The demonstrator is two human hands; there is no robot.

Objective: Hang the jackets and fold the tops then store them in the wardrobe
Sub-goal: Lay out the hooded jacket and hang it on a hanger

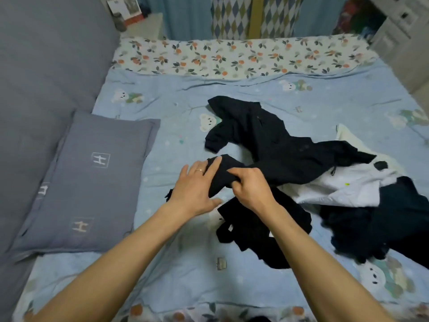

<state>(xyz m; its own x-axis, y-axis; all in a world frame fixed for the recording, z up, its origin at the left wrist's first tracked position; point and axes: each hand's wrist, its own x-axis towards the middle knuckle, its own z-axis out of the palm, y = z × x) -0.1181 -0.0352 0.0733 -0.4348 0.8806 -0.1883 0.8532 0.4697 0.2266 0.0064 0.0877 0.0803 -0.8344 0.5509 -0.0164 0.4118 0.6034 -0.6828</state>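
Nearest me on the bed (176, 270), a crumpled black top (262, 231) lies under my right forearm. Just beyond it, my right hand (251, 185) has its grip clamped on a bunched fold of a black jacket (274, 145), fingers curled into the cloth. My left hand (197, 184) lies flat against the same fold, its grip apart and fingers straight, a ring on one finger. The jacket sprawls away from my hands toward the middle of the bed. To its right, a white top (355, 184) is partly under it, with a dark navy garment (380, 219) heaped beside that. A grey pillow (92, 182) rests at the left. A floral quilt (232, 56) runs along the bed's far edge.
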